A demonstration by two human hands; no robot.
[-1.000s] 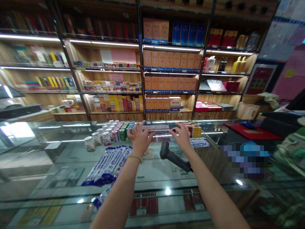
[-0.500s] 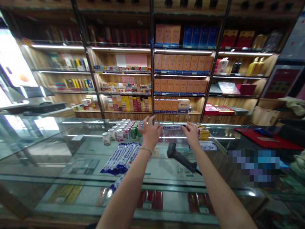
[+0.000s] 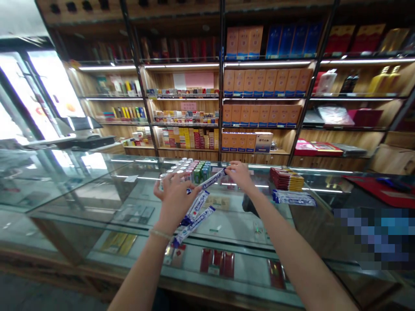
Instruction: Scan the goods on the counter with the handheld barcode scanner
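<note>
Between my two hands a slim blue-and-white packet (image 3: 213,179) is stretched at a slant above the glass counter. My left hand (image 3: 177,196) pinches its lower left end, and my right hand (image 3: 239,175) pinches its upper right end. Similar packets (image 3: 194,225) lie on the glass, partly hidden under my left hand. Several small jars and cans (image 3: 201,171) stand in rows behind that hand. A dark scanner (image 3: 249,204) lies mostly covered by my right forearm.
Stacked red-and-yellow packs (image 3: 287,179) and more blue-and-white packets (image 3: 294,198) sit on the glass counter (image 3: 227,224) at the right. A red mat (image 3: 376,191) lies farther right. Shelves of boxes line the back wall.
Both hands have moved left with the packet, which was level and now slants. My left hand now covers much of the packet pile. The view has turned left.
</note>
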